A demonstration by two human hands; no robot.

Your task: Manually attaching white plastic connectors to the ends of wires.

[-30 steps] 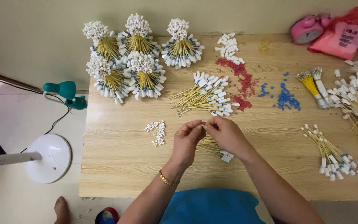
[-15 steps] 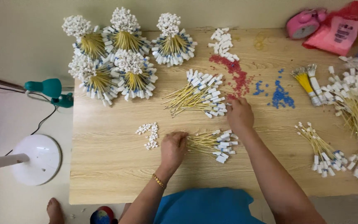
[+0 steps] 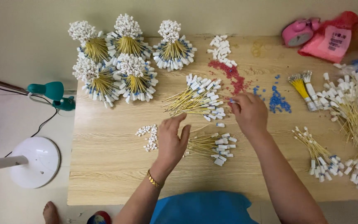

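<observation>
My left hand (image 3: 172, 140) hovers flat with fingers spread beside a small pile of yellow wires with white connectors (image 3: 212, 146) near the table's front middle. My right hand (image 3: 249, 111) reaches up to the right end of a larger loose pile of yellow wires (image 3: 195, 98), its fingertips pinched at one wire there. A little cluster of loose white connectors (image 3: 148, 135) lies just left of my left hand. Red beads (image 3: 231, 76) and blue beads (image 3: 277, 100) are scattered close to my right hand.
Several bundled bouquets of finished wires (image 3: 125, 62) stand at the back left of the wooden table (image 3: 104, 166). More wire piles (image 3: 353, 116) crowd the right edge. A pink clock (image 3: 298, 31) and red bag (image 3: 332, 39) sit at the back right. A white lamp base (image 3: 34, 161) stands left on the floor.
My hands came apart from the front middle. The right hand reached up to the larger wire pile; the left laid its wires down and now hovers open beside them.
</observation>
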